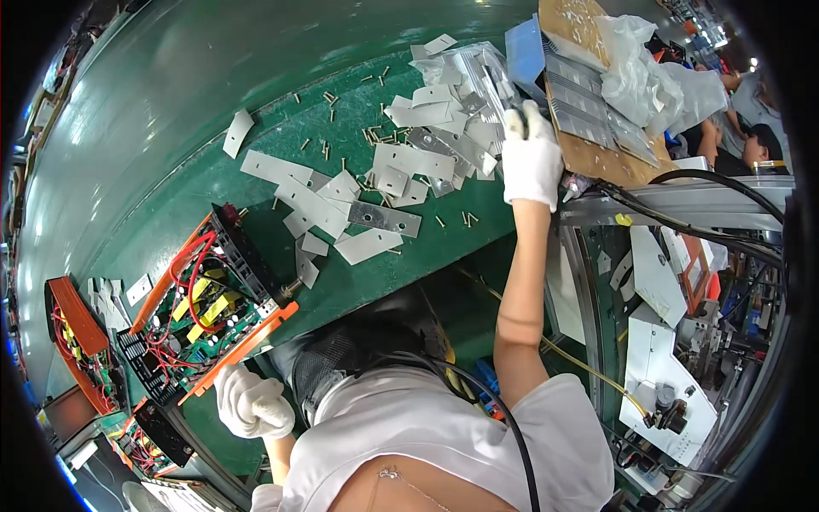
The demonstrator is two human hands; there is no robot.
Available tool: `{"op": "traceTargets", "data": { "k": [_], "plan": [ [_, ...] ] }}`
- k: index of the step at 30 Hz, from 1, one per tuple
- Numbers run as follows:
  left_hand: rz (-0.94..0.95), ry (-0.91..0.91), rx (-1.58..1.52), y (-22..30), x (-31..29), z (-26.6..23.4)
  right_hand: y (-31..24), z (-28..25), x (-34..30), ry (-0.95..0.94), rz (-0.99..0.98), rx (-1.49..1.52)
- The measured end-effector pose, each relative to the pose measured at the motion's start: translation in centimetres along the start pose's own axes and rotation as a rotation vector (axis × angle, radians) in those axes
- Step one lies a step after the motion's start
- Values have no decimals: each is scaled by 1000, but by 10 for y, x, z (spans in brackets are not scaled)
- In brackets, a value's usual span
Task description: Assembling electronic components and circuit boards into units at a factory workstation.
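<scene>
Working with both gloved hands at a cluttered green worktop (pixel 444 245)

Holding the right hand (pixel 531 162) against or just beside a clear plastic bag (pixel 479 75) at the far right of the worktop. Can see its fingers slightly spread, but cannot tell whether that grip pinches anything, with tips lost against shiny film. Cannot make out the bag's contents clearly. Holding the left hand (pixel 254 403) curled near the lower orange edge of an open circuit unit (pixel 205 299), on the worktop's left; cannot tell whether touching or clasping it. Cannot see much of the left forearm behind the shirt (pixel 409 422).

Strewn across the worktop: grey plates (pixel 313 209) and brass-coloured screws (pixel 441 221), partly overlapping. Visible farther out: machinery (pixel 670 401) at lower right, and another person (pixel 755 145) at upper right, cut off by the dark fisheye rim.
</scene>
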State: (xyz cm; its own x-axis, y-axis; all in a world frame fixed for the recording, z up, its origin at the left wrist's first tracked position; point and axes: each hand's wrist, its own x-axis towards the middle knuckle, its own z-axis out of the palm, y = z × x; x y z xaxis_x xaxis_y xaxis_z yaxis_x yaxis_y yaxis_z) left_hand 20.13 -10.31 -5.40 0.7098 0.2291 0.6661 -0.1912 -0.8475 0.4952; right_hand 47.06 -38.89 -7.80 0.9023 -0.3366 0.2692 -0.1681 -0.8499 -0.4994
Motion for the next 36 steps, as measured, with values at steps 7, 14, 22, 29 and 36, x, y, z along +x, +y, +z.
{"op": "traceTargets", "data": {
  "k": [7, 14, 22, 29, 36],
  "plan": [
    [7, -12, 22, 5, 0, -5, -3, 14, 10, -181, 106, 334],
    [-32, -68, 5, 1, -4, -13, 1, 24, 4, 110, 90, 449],
    [-43, -49, -11, 1, -4, -14, -7, 16, -1, -1, 422, 1045],
    [-25, 24, 28, 2, -4, -12, -7, 13, -8, -72, 438, 1234],
    [-114, -98, 134, -8, -16, -22, -32, -36, -39, -267, 249, 1187]
  ]
}}
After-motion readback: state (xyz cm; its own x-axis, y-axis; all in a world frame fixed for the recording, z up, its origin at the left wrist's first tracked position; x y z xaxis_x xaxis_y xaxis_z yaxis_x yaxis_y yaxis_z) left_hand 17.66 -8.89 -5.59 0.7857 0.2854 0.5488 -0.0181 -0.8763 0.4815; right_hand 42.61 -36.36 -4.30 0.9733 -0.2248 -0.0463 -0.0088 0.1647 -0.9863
